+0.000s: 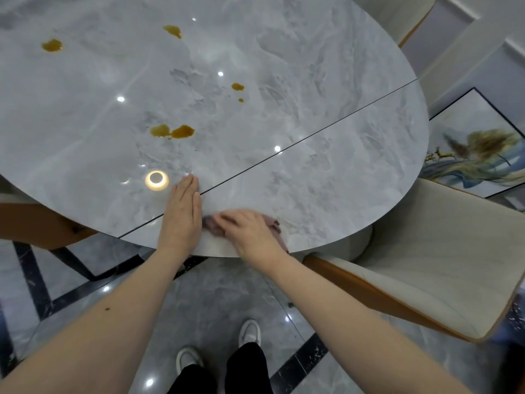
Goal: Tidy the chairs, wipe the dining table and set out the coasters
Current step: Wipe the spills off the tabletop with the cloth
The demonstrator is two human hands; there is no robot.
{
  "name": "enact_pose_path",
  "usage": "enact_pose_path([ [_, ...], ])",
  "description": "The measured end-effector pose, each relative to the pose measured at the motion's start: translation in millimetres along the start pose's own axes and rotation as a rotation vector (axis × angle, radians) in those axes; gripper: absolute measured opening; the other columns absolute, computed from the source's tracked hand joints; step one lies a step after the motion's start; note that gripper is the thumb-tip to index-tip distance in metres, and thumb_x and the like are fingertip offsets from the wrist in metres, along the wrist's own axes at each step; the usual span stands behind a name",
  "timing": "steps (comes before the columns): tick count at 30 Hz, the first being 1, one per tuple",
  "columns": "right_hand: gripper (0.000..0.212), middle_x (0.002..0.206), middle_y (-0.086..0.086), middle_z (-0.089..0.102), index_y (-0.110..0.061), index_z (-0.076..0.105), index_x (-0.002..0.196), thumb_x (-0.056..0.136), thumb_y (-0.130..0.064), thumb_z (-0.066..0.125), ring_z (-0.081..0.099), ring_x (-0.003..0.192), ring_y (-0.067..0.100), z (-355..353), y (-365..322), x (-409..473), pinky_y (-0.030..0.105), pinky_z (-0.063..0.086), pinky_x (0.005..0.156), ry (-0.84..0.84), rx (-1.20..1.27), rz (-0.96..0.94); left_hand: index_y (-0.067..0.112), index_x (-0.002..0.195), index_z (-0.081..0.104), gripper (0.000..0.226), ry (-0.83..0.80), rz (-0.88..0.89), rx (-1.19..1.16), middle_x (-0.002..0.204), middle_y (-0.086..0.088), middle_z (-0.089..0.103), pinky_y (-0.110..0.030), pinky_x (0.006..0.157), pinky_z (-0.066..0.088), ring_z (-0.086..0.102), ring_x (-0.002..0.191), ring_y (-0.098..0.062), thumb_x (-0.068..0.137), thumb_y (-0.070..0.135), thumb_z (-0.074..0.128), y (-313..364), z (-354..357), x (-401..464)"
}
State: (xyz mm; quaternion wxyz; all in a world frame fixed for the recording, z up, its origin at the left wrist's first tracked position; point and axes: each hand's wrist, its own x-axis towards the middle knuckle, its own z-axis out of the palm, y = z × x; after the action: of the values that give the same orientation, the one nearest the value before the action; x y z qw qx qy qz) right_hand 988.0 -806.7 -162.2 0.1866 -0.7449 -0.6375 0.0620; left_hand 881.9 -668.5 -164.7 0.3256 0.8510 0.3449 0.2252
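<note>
The grey marble dining table fills the upper view, with a dark seam running across it. Several amber liquid stains lie on it, one pair near the middle, others at the far left, at the top and to the right. My left hand lies flat on the table near the front edge, fingers straight and together. My right hand presses down on a mauve cloth at the table's front edge, right beside the left hand. No coasters are in view.
A cream chair with an orange-brown shell stands at the right, close to the table edge. Another brown chair sits at the left under the table. A framed painting leans at the right. My feet stand on glossy tiled floor.
</note>
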Motion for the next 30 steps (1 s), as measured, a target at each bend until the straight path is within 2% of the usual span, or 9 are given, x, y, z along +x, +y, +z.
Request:
enact_pose_path([
  [4,0.041,0.129,0.007,0.058,-0.013,0.056,0.132,0.092,-0.015,0.046,0.05,0.115,0.024,-21.9,27.2,-52.6,0.037,0.038,0.099,-0.098,0.005,-0.109,-0.004,0.138,0.043,0.044,-0.004,0.017,0.056,0.147,-0.015,0.038,-0.037,0.119,0.014,0.029,0.14,-0.022,0.102,0.017,0.029,0.0,2.3,-1.2],
  [6,0.041,0.127,0.01,0.057,-0.014,0.056,0.132,0.094,-0.022,0.042,0.051,0.114,0.029,-38.9,60.3,-51.2,0.045,0.041,0.098,0.008,-0.056,0.133,-0.005,0.135,0.046,0.049,-0.01,0.047,0.131,0.144,-0.017,0.042,-0.035,0.119,0.013,0.033,0.138,-0.024,0.101,0.022,0.025,-2.4,6.7,-0.2],
  [9,0.047,0.131,0.011,0.046,-0.014,0.043,0.141,0.095,-0.022,0.035,0.042,0.118,0.032,-50.6,83.0,-13.1,0.041,0.028,0.101,0.082,-0.205,0.628,-0.008,0.13,0.05,0.054,-0.057,0.115,0.209,0.138,-0.02,0.049,-0.032,0.117,0.013,0.041,0.133,-0.03,0.098,0.025,0.023,-2.7,11.6,2.0],
  [11,0.059,0.134,0.011,0.041,-0.013,0.039,0.142,0.085,-0.024,0.028,0.038,0.12,0.031,-43.5,62.1,13.6,0.04,0.025,0.098,0.087,-0.183,0.763,-0.008,0.129,0.051,0.053,-0.092,0.161,0.229,0.136,-0.02,0.051,-0.027,0.115,0.01,0.044,0.131,-0.031,0.097,0.025,0.024,1.0,12.9,4.5],
  [14,0.066,0.136,0.007,0.044,-0.015,0.042,0.141,0.078,-0.025,0.028,0.037,0.123,0.025,-23.3,21.7,14.5,0.037,0.026,0.1,0.016,0.009,0.478,-0.008,0.128,0.053,0.053,-0.118,0.198,0.242,0.135,-0.02,0.052,-0.031,0.114,0.015,0.046,0.129,-0.032,0.097,0.025,0.025,6.8,14.1,12.5],
  [17,0.044,0.138,0.006,0.052,-0.014,0.061,0.125,0.088,-0.011,0.039,0.04,0.131,0.022,-29.5,39.8,-18.8,0.036,0.031,0.106,-0.028,0.082,0.161,-0.009,0.128,0.052,0.054,-0.157,0.213,0.235,0.135,-0.021,0.052,-0.028,0.114,0.011,0.046,0.129,-0.034,0.097,0.026,0.025,11.5,15.6,23.3],
  [22,0.053,0.152,-0.003,0.033,-0.023,0.045,0.141,0.097,-0.04,0.021,0.022,0.143,0.016,-76.1,131.8,-51.0,0.035,0.02,0.116,0.049,-0.124,0.492,-0.005,0.131,0.051,0.061,-0.191,0.246,0.223,0.138,-0.017,0.05,-0.015,0.115,-0.001,0.042,0.132,-0.031,0.1,0.035,0.017,11.8,25.5,37.5],
  [26,0.05,0.158,0.002,0.018,-0.016,0.027,0.15,0.102,-0.028,0.023,0.012,0.147,0.023,-71.7,165.6,-16.4,0.035,0.009,0.119,0.105,-0.243,0.792,-0.003,0.132,0.051,0.072,-0.199,0.268,0.217,0.139,-0.014,0.05,-0.016,0.116,0.0,0.042,0.132,-0.029,0.101,0.043,0.005,9.8,35.6,50.1],
  [30,0.053,0.156,0.007,0.025,-0.01,0.033,0.147,0.096,-0.024,0.025,0.02,0.145,0.025,-53.6,139.4,30.4,0.038,0.014,0.117,0.135,-0.222,0.695,-0.003,0.13,0.053,0.067,-0.208,0.252,0.221,0.138,-0.014,0.05,-0.018,0.117,0.003,0.042,0.132,-0.026,0.102,0.04,0.01,12.2,35.6,54.4],
])
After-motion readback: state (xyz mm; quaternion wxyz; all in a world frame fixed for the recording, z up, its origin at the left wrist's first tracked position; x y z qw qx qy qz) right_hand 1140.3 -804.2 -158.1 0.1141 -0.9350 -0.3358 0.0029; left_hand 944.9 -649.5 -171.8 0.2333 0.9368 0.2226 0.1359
